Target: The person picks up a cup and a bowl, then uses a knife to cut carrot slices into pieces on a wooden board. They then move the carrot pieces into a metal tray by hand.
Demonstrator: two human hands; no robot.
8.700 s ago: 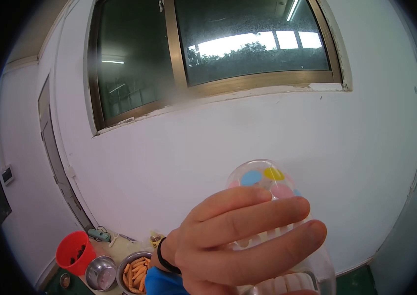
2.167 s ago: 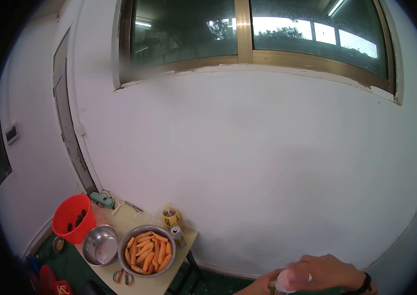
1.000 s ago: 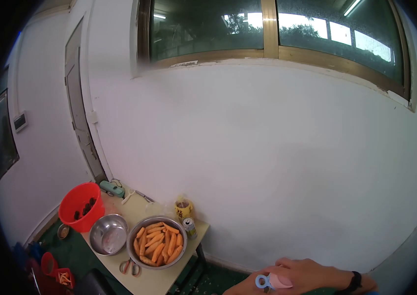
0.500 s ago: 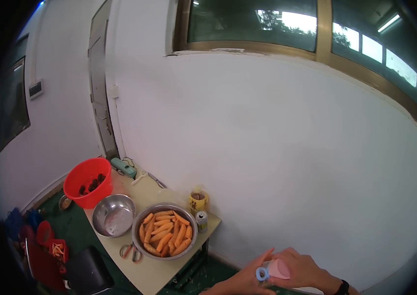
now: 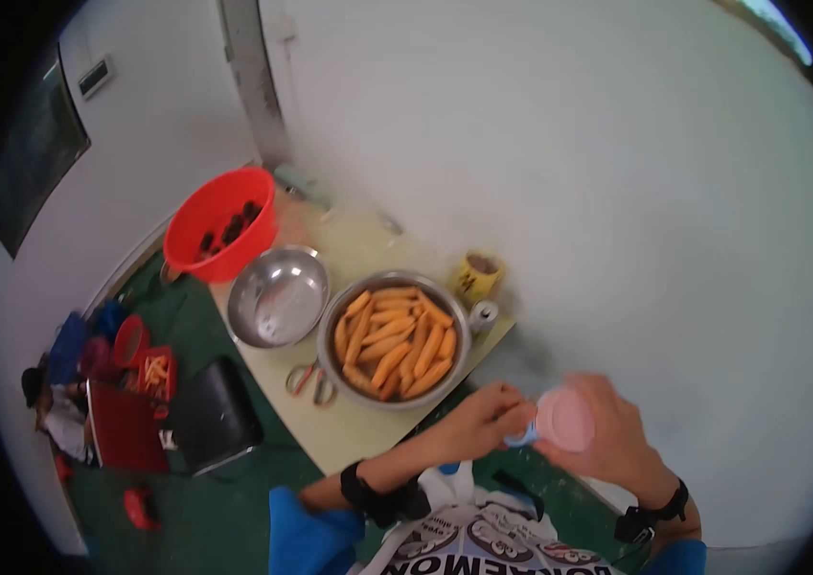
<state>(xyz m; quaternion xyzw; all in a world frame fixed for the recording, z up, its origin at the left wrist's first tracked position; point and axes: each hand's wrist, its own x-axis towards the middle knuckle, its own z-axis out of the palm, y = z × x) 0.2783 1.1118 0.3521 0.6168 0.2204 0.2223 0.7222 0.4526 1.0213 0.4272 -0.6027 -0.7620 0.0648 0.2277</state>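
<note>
Two hands meet on one pink lid (image 5: 564, 420).
Right hand (image 5: 607, 436) grips it; left hand (image 5: 483, 422) pinches its blue loop (image 5: 521, 438), near the carrot bowl (image 5: 394, 337).

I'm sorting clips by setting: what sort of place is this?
Probably a plain indoor room used as a makeshift food-prep spot. A small table by a bare white wall holds a steel bowl of carrots, an empty steel bowl and a red basket.

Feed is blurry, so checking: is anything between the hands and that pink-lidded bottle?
Nothing visible. The right hand already holds the pink lid, and the left hand has its fingertips at the blue loop beside it.
</note>
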